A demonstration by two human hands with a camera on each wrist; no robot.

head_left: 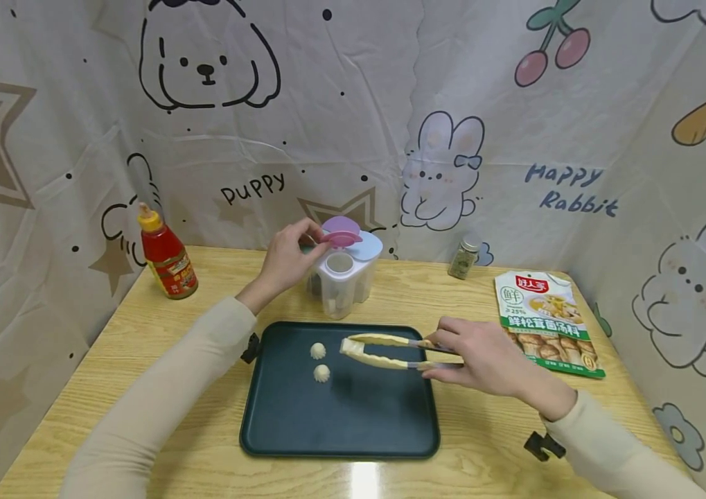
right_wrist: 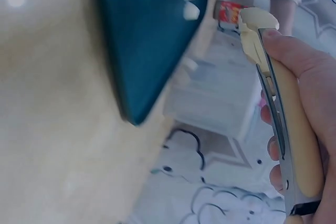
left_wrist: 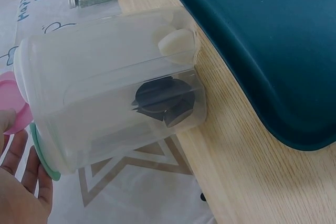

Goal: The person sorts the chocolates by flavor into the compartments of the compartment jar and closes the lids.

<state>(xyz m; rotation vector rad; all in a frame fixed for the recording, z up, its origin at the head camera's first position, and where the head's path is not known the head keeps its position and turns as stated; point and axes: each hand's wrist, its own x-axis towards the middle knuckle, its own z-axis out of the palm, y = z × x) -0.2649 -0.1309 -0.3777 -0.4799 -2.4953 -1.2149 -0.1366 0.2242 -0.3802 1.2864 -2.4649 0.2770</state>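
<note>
My left hand (head_left: 287,260) pinches the pink flip lid (head_left: 341,235) of a clear plastic container (head_left: 345,275) that stands behind the tray. In the left wrist view the container (left_wrist: 113,90) shows a white dumpling (left_wrist: 176,41) and a dark piece inside, with my palm (left_wrist: 21,190) at its lid end. My right hand (head_left: 483,357) grips cream tongs (head_left: 384,350), their tips apart over the dark teal tray (head_left: 340,416). Two small white dumplings (head_left: 319,362) lie on the tray just left of the tips. The right wrist view shows the tongs (right_wrist: 273,93) in my fingers.
A red sauce bottle (head_left: 167,255) stands at the back left. A small spice jar (head_left: 465,255) stands at the back right, and a green food packet (head_left: 546,320) lies right of the tray. Printed cloth walls surround the wooden table (head_left: 159,346).
</note>
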